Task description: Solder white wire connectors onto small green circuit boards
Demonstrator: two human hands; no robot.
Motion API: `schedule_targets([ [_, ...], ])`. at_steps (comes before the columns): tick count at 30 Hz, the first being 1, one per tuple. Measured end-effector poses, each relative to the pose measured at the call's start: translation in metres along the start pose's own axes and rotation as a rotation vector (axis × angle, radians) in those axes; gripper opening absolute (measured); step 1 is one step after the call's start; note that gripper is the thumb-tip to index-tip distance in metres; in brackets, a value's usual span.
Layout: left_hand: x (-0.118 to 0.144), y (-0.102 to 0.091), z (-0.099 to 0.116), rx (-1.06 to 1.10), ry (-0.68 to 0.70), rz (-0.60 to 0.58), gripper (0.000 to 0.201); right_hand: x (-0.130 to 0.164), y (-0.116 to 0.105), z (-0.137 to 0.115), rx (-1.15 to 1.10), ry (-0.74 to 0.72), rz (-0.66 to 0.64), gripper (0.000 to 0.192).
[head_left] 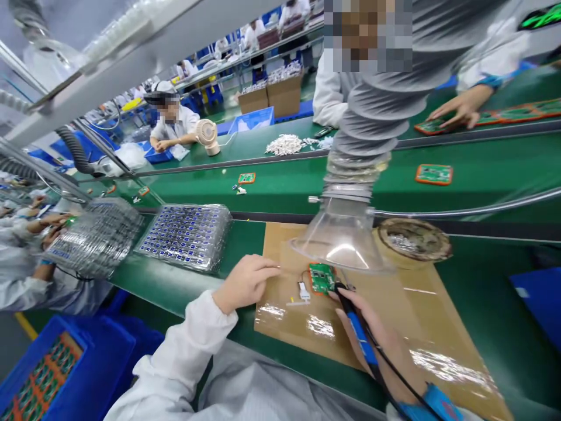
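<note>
My right hand is closed around a soldering iron with a blue and black handle. Its tip end reaches the right edge of a green circuit board with an orange border; exact contact is hidden. A small white part lies just left of the board, joined to it by a thin dark lead. Left of both, my left hand is pinched, with what looks like a thin wire at its fingertips, apart from the board. The board lies on a brown, film-covered sheet.
A clear fume hood on a grey hose hangs just above the board. Behind it sits a round tin. Stacked clear trays stand at left, and a blue bin holds boards. Co-workers sit across the green conveyor and at left.
</note>
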State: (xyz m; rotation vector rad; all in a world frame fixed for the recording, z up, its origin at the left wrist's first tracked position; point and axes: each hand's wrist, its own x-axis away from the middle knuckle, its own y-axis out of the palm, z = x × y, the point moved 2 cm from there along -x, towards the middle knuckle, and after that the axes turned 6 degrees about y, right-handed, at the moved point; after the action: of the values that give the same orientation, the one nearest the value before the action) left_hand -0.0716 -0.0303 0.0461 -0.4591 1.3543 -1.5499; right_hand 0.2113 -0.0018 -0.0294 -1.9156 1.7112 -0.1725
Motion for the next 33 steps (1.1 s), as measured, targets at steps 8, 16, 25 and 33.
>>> schedule_targets([
  [8,0.083,-0.12,-0.081,-0.52,-0.748,0.034,0.022,0.008,-0.006,0.014,0.102,-0.039,-0.143,0.044],
  [16,0.089,-0.138,-0.094,-0.532,-0.767,-0.211,0.019,0.008,-0.001,0.007,0.13,0.066,-0.066,0.038],
  [25,0.022,-0.071,-0.022,0.401,-0.593,0.15,0.024,0.002,-0.005,0.0,0.06,0.092,0.037,0.036],
  [33,-0.073,0.083,0.026,1.163,-0.445,0.124,0.035,0.001,-0.007,0.003,0.018,0.11,0.111,0.035],
])
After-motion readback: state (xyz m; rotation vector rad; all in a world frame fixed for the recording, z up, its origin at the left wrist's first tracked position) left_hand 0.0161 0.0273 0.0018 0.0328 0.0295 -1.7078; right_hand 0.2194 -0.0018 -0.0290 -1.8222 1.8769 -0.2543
